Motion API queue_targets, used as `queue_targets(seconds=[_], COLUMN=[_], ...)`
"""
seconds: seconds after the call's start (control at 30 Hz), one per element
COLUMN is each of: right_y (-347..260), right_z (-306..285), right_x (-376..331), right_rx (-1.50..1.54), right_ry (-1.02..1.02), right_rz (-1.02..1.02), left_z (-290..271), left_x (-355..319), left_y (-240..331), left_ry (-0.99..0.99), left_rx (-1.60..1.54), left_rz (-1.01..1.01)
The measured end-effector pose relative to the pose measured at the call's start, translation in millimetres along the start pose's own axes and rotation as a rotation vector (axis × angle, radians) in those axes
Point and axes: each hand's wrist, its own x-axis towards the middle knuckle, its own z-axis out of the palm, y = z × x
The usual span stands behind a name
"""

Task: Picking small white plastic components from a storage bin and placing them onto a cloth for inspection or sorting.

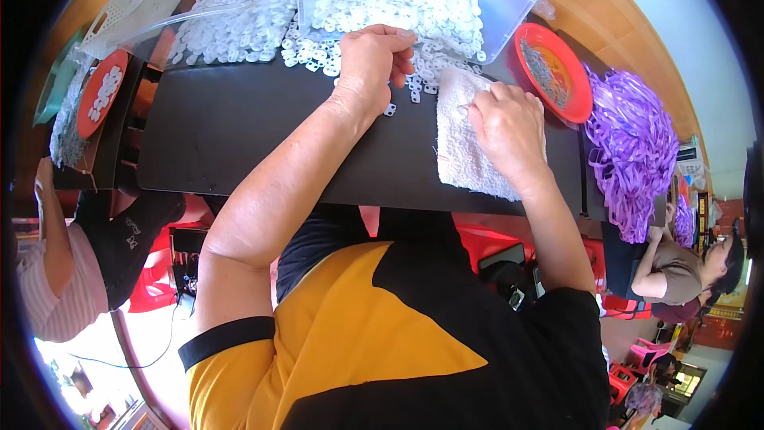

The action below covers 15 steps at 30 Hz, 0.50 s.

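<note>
My left hand point(372, 64) is closed, fingers curled and thumb pressed toward them, above a spill of small white plastic pieces with holes point(312, 54). Whatever it pinches, if anything, is hidden. A few loose white pieces point(415, 89) lie just right of its fingers. On the right, a white terry towel point(469, 161) is spread on the dark table point(239, 127). My right hand point(509, 123) rests over the towel with its fingers bent into a fist-like grip. A tiny pale bit shows by its thumb, too small to name.
Clear plastic bins point(521, 0) full of white pieces stand along the far edge. A red bowl point(585, 95) with small metal parts sits far right, beside a heap of purple ribbon strips point(633, 143). At left are a red dish point(86, 115) and another person's arm point(54, 223).
</note>
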Motion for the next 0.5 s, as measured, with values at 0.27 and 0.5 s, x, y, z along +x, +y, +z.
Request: queue_targets(seconds=[0.27, 0.5], right_y=[-6.7, 61.8], right_z=[3.5, -129.4], right_x=[10.1, 31.8], right_rx=[0.148, 0.802], right_ry=[-0.015, 0.669], right_rz=[-0.030, -0.178], left_z=[1.8, -3.2], left_x=[-2.3, -0.8], left_y=[0.8, -0.9], left_ry=[-0.051, -0.001], left_rx=[0.048, 0.071], left_rz=[-0.032, 0.032])
